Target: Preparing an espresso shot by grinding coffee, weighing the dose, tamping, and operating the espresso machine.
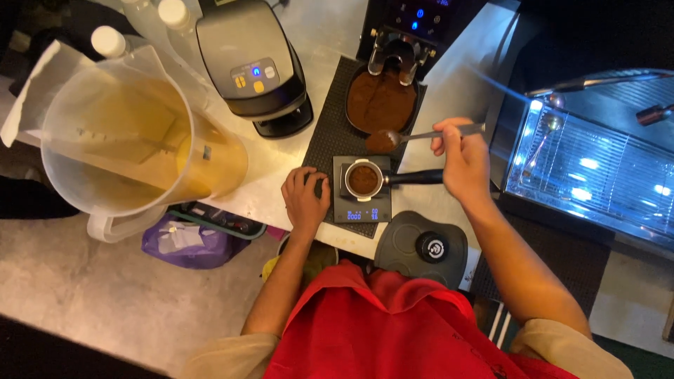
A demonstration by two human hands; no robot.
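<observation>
My right hand (465, 163) is closed around a spoon (421, 135) heaped with ground coffee, just above the portafilter (365, 180) that sits on the small scale (361, 210), probably so the dose is weighed; my left hand (305, 198) lies loosely curled, holding nothing, on the dark mat (324, 144) of the surface, touching the scale's edge to steady it. The tray of grounds (380, 102) stands under the grinder (407, 28), whose top is cut off; the scale's digits are too small for me to make out.

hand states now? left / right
Left hand: holds nothing, fingers curled, resting on the mat beside the scale.
Right hand: closed on a spoon loaded with coffee grounds, above the portafilter.
</observation>
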